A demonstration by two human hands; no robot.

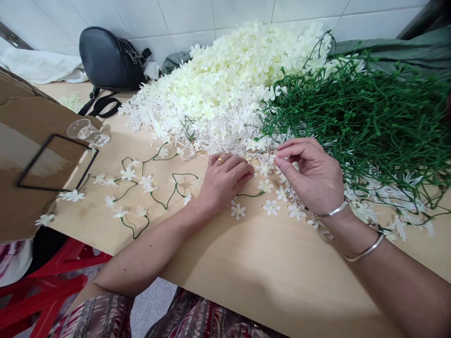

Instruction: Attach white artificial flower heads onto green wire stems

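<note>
My left hand (228,177), a ring on one finger, rests low over the table with its fingers curled together. From beneath it a thin green artificial stem (252,195) runs to a white artificial flower (265,186); the grip itself is mostly hidden. My right hand (306,169) is raised just to the right, thumb and forefinger pinched at a small white flower (272,160), only partly visible. Several loose white blossoms, among them one flower (271,207) lying face up, are spread on the table below and between my hands.
Behind my hands rises a big heap of white flowers (225,80), with a pile of green stems (362,112) to its right. Flowered stems (128,173) lie at left. Beyond them are a clear plastic cup (88,132), a cardboard box (31,126) and a black bag (109,58).
</note>
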